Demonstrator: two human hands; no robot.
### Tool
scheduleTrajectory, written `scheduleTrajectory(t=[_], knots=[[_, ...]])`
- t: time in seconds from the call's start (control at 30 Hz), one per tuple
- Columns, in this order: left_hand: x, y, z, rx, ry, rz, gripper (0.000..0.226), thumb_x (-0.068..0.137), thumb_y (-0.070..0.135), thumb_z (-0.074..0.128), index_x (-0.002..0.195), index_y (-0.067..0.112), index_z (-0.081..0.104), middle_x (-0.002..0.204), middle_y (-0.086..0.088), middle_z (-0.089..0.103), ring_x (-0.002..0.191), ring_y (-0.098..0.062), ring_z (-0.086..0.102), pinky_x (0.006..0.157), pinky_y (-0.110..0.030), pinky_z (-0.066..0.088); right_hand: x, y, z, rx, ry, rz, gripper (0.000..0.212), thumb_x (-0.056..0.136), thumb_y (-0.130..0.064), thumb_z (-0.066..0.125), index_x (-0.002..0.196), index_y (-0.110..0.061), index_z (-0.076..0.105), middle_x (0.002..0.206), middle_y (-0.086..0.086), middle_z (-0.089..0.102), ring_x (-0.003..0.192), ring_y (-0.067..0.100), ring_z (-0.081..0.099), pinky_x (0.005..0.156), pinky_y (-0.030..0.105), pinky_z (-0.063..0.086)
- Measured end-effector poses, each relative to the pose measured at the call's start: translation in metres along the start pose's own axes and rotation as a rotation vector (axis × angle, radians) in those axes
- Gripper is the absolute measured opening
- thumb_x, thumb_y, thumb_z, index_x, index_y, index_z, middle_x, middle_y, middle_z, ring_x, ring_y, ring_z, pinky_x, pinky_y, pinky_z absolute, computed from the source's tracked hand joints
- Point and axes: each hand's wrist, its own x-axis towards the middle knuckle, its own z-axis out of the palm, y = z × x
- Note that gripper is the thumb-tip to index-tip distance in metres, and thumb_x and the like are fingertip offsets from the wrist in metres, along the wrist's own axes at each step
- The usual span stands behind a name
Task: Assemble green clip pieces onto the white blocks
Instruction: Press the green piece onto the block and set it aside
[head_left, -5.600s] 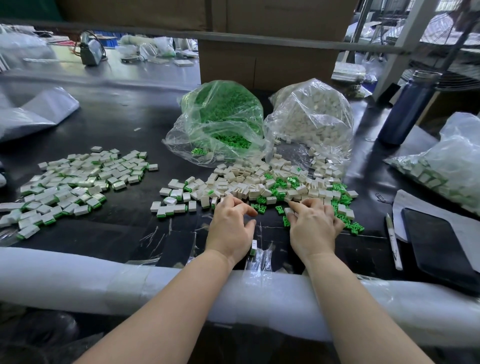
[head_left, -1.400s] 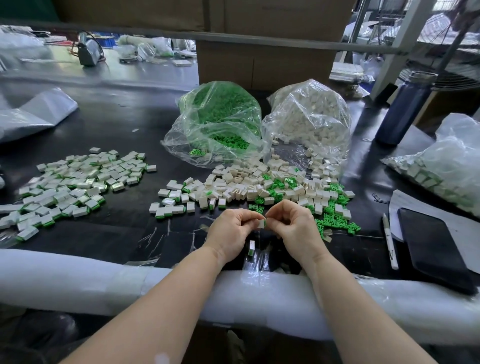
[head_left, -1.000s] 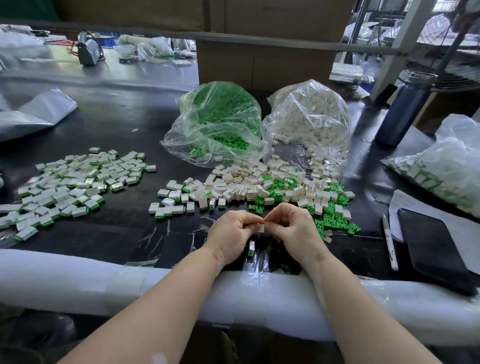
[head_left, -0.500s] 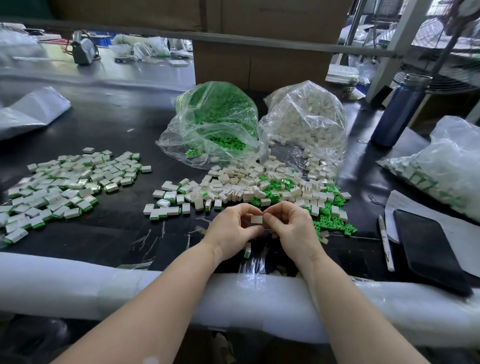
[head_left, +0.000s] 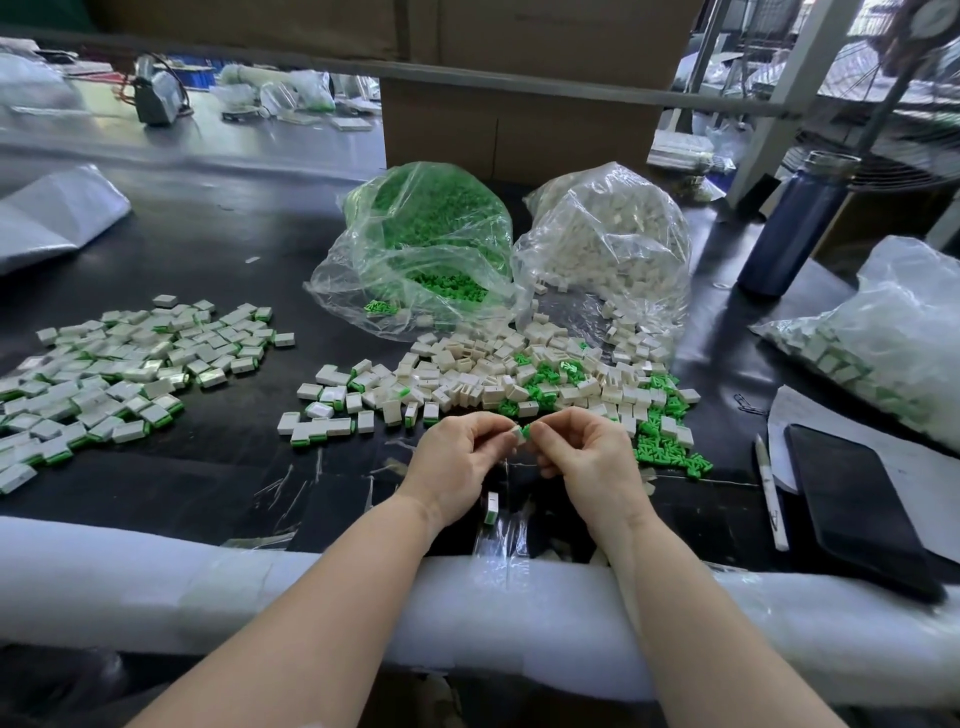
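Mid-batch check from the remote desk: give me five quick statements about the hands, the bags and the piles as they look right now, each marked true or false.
1. Both hands pinch one small piece between them. True: the left hand and right hand meet on a white block with a green clip at its end.
2. The bag of green clips stands right of the bag of white blocks. False: it stands left of it.
3. The pile of assembled pieces lies left of the hands. True.
4. The blue bottle lies on its side. False: it stands upright.
5. The pen rests on the phone. False: it lies beside it.
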Motion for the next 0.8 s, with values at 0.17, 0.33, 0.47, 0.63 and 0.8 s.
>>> scheduleTrajectory(t=[0.17, 0.33, 0.47, 0.63, 0.8], knots=[[-0.0015, 0.001, 0.0009, 0.034, -0.025, -0.025, 0.018, 0.088, 0.018, 0.062, 0.103, 0.013, 0.071, 0.087, 0.005, 0.068, 0.087, -0.009, 0.063, 0.088, -0.023, 0.048, 0.0004, 0.0017, 0.0024, -0.063, -0.004, 0.028, 0.014, 0.087, -0.006, 0.063, 0.074, -0.011, 0.064, 0.056, -0.005, 0.063, 0.051, 0.004, 0.055, 0.051, 0.016, 0.046], [-0.0032, 0.0003, 0.001, 0.081, -0.029, -0.021, 0.016, 0.087, 0.018, 0.063, 0.1, 0.013, 0.071, 0.088, 0.003, 0.069, 0.089, -0.012, 0.064, 0.089, -0.029, 0.049, 0.0002, 0.0013, 0.0026, -0.111, -0.028, 0.019, 0.02, 0.087, -0.004, 0.062, 0.07, -0.014, 0.062, 0.053, -0.008, 0.06, 0.047, -0.001, 0.056, 0.049, 0.011, 0.043], [-0.0041, -0.0002, 0.0011, 0.087, -0.019, -0.008, 0.015, 0.087, 0.017, 0.063, 0.1, 0.014, 0.071, 0.085, 0.007, 0.067, 0.086, -0.01, 0.063, 0.088, -0.028, 0.05, 0.001, 0.002, 0.0029, -0.127, -0.034, 0.02, 0.02, 0.087, -0.006, 0.062, 0.07, -0.015, 0.062, 0.056, -0.007, 0.06, 0.047, -0.003, 0.055, 0.049, 0.01, 0.042], [-0.003, 0.0008, 0.0025, 0.016, 0.002, 0.001, 0.018, 0.086, 0.018, 0.065, 0.104, 0.015, 0.07, 0.09, 0.001, 0.07, 0.086, -0.012, 0.064, 0.087, -0.032, 0.052, 0.001, 0.0051, 0.0033, -0.125, 0.005, 0.003, 0.012, 0.088, -0.011, 0.063, 0.076, -0.013, 0.063, 0.062, -0.006, 0.062, 0.052, -0.002, 0.055, 0.053, 0.013, 0.044], [-0.0027, 0.0, 0.0035, 0.06, 0.006, 0.033, 0.015, 0.079, 0.02, 0.073, 0.088, 0.025, 0.062, 0.078, -0.006, 0.066, 0.069, -0.021, 0.059, 0.072, -0.032, 0.052, 0.0021, 0.004, 0.0028, -0.06, 0.026, 0.015, 0.009, 0.086, -0.005, 0.063, 0.08, -0.011, 0.065, 0.065, -0.001, 0.065, 0.057, 0.003, 0.06, 0.054, 0.016, 0.048]])
